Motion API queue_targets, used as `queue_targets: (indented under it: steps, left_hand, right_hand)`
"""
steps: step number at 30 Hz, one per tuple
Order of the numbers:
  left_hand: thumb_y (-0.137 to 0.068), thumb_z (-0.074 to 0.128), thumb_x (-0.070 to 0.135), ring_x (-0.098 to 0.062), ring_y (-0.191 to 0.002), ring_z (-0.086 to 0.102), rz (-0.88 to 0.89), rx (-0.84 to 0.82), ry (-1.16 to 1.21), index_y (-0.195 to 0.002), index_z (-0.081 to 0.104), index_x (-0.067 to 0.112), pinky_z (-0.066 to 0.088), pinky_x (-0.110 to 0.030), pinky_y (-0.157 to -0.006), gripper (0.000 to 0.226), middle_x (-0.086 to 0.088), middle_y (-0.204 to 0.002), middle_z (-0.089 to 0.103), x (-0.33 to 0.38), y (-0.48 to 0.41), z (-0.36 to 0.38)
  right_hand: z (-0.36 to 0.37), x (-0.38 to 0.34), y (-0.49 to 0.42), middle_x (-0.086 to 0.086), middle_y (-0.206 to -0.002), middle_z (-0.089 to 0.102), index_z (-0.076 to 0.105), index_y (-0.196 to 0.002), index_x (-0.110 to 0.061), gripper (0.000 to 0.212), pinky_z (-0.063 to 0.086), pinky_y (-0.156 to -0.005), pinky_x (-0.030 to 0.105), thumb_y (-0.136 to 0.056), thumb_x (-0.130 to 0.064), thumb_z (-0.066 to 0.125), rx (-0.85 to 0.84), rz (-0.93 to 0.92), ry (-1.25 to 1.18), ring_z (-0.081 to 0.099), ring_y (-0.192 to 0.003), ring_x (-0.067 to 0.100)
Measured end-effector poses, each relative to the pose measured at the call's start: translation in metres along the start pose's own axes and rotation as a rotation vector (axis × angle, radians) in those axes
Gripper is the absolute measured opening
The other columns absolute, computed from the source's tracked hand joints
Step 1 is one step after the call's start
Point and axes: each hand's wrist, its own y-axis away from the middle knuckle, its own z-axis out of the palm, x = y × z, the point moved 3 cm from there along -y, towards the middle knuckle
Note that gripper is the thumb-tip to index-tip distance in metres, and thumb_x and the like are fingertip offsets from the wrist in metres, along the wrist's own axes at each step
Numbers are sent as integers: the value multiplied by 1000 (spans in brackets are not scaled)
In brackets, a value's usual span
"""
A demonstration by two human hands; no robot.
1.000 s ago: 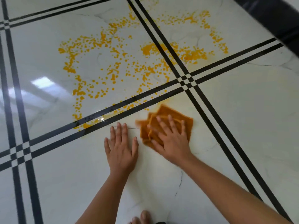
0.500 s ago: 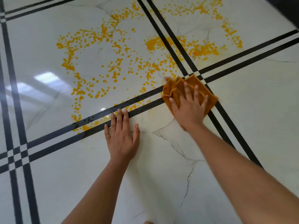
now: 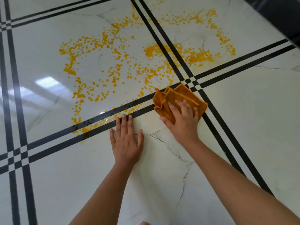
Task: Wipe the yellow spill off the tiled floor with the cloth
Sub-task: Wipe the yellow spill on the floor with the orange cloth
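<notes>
Right hand (image 3: 181,118) presses flat on the cloth (image 3: 177,99), fingers spread, just below the yellow spill (image 3: 113,65); left hand (image 3: 127,140) rests open on the floor (image 3: 251,111) beside the cloth.

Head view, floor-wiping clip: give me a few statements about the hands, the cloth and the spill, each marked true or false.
1. The right hand presses on the folded orange cloth. True.
2. The left hand also holds a cloth. False: it lies flat and bare on the white tiled floor.
3. The yellow spill is fully wiped away. False: droplets cover much of the tiles beyond the cloth.
4. The cloth lies near the crossing of the black tile stripes. True.
</notes>
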Motion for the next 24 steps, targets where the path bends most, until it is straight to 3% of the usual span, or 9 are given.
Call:
queue_targets:
  steps: [6,8,10,13,15,17,20,22,24]
  left_hand:
    - [-82,-4,56,-10,-142,-15,38,-35,7,-149,1,23,-13,-37,-113,76,4,-157,-5,12,3,1]
    - [-80,-7,56,-11,-142,-15,19,-35,23,-149,1,23,-13,-36,-113,77,4,-158,-5,15,4,-2]
    - [-78,-9,56,-11,-142,-14,7,-33,43,-149,1,24,-13,-36,-113,78,4,-158,-4,18,6,-5]
    - [-78,-9,56,-10,-142,-15,16,-27,63,-149,0,24,-13,-36,-113,78,5,-157,-5,21,5,-8]
    - [-79,-8,56,-9,-141,-15,33,-19,73,-149,0,25,-14,-35,-111,77,5,-157,-4,23,5,-9]
    - [-79,-8,56,-9,-141,-16,47,-27,76,-149,0,25,-14,-35,-111,77,5,-158,-4,25,4,-10]
    - [-79,-9,56,-11,-142,-15,64,-35,67,-149,0,25,-12,-36,-112,78,4,-158,-4,29,2,-9]
    - [-78,-10,57,-12,-142,-14,76,-41,61,-149,0,24,-11,-37,-113,79,4,-158,-4,31,0,-7]
    - [-77,-11,57,-12,-142,-15,91,-59,37,-149,0,24,-11,-37,-113,80,4,-158,-4,33,-3,-4]
  right_hand:
    - [-17,-25,-14,7,-111,58,58,-106,-13,25,40,-88,35,-95,-33,47,-66,96,110,48,-106,23]
    - [-32,-29,-21,2,-89,57,56,-87,-14,17,43,-72,30,-94,-29,50,-118,139,-53,52,-83,15]
    - [-54,-29,-25,-3,-74,54,53,-77,-16,18,41,-65,27,-92,-26,54,-202,266,-408,51,-68,10]
    - [-89,-22,-30,2,-89,63,60,-95,-16,9,49,-75,33,-92,-24,55,-290,454,-879,60,-86,18]
    - [-100,-7,-31,5,-94,65,61,-105,-13,16,51,-81,40,-92,-20,55,-277,547,-966,61,-93,24]
    - [-102,12,-30,11,-103,65,61,-113,-7,23,49,-87,42,-93,-15,53,-144,600,-805,60,-102,30]
    - [-94,25,-22,12,-120,58,53,-124,-7,31,44,-84,33,-95,-13,46,3,524,-405,55,-112,30]
    - [-77,18,-18,8,-131,50,43,-135,-12,39,42,-87,31,-96,-18,46,-61,368,-310,50,-119,27]
    - [-53,12,-21,5,-150,30,28,-145,-20,51,31,-107,43,-97,-31,42,-186,194,-185,26,-139,28]
